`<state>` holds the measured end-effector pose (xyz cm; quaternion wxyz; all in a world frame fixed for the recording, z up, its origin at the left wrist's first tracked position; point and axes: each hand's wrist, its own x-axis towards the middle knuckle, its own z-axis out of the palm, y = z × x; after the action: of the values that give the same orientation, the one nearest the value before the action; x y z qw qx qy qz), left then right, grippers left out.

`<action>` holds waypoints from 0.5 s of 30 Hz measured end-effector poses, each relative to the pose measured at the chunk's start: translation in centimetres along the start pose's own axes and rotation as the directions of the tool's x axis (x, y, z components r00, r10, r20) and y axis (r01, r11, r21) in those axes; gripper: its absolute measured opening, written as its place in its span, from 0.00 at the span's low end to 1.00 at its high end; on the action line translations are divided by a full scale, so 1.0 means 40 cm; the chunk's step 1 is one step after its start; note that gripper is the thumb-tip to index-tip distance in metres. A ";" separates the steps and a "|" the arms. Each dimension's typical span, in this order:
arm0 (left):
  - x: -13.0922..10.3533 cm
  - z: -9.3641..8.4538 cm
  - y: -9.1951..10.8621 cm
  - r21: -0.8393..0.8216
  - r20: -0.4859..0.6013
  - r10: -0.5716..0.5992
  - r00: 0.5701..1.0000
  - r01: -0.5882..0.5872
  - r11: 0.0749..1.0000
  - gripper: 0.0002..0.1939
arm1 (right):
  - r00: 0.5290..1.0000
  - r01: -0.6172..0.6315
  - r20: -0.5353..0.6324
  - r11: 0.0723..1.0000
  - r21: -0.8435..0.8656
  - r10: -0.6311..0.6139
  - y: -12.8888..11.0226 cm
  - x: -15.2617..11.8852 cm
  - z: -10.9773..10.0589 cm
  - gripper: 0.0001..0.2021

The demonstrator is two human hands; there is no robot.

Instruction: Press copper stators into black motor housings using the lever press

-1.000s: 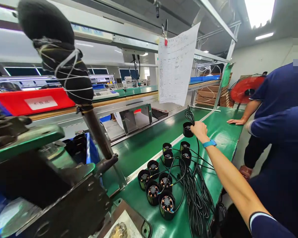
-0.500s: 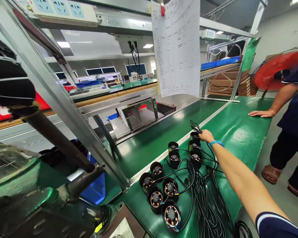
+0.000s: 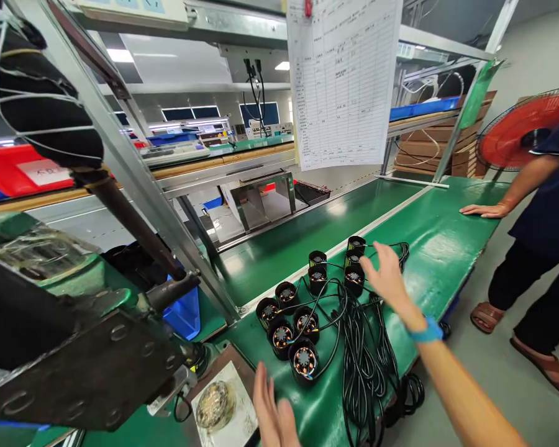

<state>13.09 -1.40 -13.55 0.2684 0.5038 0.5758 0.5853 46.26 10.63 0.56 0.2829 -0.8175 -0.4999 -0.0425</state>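
Head camera, green bench (image 3: 447,211): it runs from the near machine back to the far right, with a pale strip (image 3: 391,214) along it.
Motors (image 3: 304,361): ten round black ones stand on the bench, copper coils visible in the nearer ones; three form a row by the right hand, two stand just left of that row, and five cluster closer to the viewer.
Right hand (image 3: 386,276): just beside the row of three, fingers spread and released, gripping nothing visible; whether a fingertip brushes a motor or a cord, I cannot tell.
Wristband (image 3: 427,329): blue, around the right wrist.
Left hand (image 3: 272,413): cut off by the lower edge, fingers stretched and loose, nothing seen in its grasp; it is near the closest motor and beside the white plate.
Black cords (image 3: 361,372): bundled on the bench to the right of the motors, some strands reaching across to them.
White plate (image 3: 228,403): left of the left hand, with a rounded, blotchy lump (image 3: 214,405) on it.
Machine (image 3: 97,366): heavy and dark, at the lower left.
Paper sheet (image 3: 342,93): a printed table, hanging above the bench.
Co-worker's hand (image 3: 484,211): palm down on the bench, well apart from the motors.
Fan (image 3: 515,139): red, at the far right.
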 end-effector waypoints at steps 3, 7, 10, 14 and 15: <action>0.112 0.095 0.027 -0.099 -0.110 -0.317 0.942 0.307 0.946 0.37 | 0.991 0.125 -0.049 0.991 0.040 -0.123 -0.072 -0.292 0.049 0.32; 0.217 0.157 0.031 -0.163 -0.115 -0.434 0.893 0.414 0.896 0.38 | 0.970 -0.115 0.181 0.966 -0.231 0.159 -0.134 -0.531 0.138 0.36; 0.243 0.177 0.015 -0.163 -0.067 -0.399 0.915 0.384 0.909 0.38 | 0.932 -0.159 0.240 0.902 -0.401 0.271 -0.145 -0.543 0.168 0.41; 0.256 0.199 -0.004 -0.149 -0.038 -0.345 0.938 0.336 0.930 0.37 | 0.953 -0.154 0.173 0.889 -0.432 0.250 -0.118 -0.495 0.168 0.41; 0.260 0.204 -0.008 -0.141 -0.035 -0.335 0.942 0.327 0.934 0.37 | 0.957 -0.152 0.160 0.889 -0.432 0.241 -0.110 -0.487 0.167 0.41</action>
<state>16.74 11.28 -12.30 0.3791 0.3632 0.6195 0.5835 31.45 0.05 -10.05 0.0513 -0.9052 -0.4207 -0.0328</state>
